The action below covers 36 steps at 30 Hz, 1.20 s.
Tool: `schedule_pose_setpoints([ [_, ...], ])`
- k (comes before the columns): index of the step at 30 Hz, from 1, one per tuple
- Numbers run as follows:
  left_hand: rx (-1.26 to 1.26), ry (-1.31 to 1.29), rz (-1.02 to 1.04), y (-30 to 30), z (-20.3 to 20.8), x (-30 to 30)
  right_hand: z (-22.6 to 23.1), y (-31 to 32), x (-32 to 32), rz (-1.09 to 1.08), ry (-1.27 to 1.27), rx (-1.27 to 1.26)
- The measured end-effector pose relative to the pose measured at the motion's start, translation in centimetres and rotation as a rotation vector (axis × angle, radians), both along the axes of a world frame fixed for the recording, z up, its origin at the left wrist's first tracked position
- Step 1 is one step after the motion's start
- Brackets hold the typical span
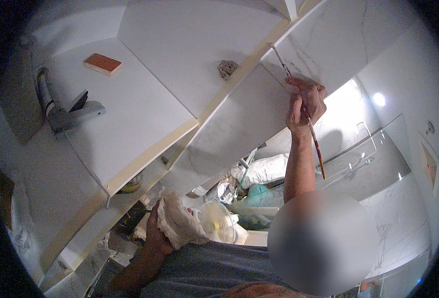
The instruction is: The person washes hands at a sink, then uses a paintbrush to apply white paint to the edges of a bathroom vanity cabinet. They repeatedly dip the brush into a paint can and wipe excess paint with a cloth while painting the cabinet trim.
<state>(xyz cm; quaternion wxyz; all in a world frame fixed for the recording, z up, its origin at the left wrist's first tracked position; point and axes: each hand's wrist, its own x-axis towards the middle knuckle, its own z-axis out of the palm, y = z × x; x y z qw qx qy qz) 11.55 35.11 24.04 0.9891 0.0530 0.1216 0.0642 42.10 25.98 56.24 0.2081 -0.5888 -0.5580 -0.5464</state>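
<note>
Right hand [305, 105]: closed on thin brush [304, 111]; bristle tip above grip, at cream seam [239, 74].
Left hand [155, 233]: clutching rag [180, 223], far below.

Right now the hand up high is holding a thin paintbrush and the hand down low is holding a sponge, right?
Not quite. In the head view the left hand down low holds a whitish rag, not a sponge. The right hand does hold the thin paintbrush.

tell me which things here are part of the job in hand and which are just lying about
In hand:
- thin paintbrush in the right hand, tip at the cream cabinet edge
- rag bunched in the left hand

Lying about:
- caulking gun on the white panel
- orange block
- small white fan
- hinge plate
</note>
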Motion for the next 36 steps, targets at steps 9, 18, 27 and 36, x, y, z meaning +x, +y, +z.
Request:
schedule_pose_setpoints([
  [9,-0.281,0.038,-0.073,0.9,2.9,-0.3,0.1,-0.5,-0.3,-0.009,0.000,-0.069],
  [18,0.599,0.002,0.006,0.0,-0.7,0.9,0.0,-0.4,0.3,0.106,0.044,-0.007],
  [27,-0.021,-0.023,-0.063,0.5,-0.1,0.6,0.1,-0.2,0.4,0.046,-0.016,-0.035],
  [36,-0.383,-0.016,-0.104,0.8,1.2,0.0,0.3,-0.5,0.0,0.025,-0.003,-0.081],
])
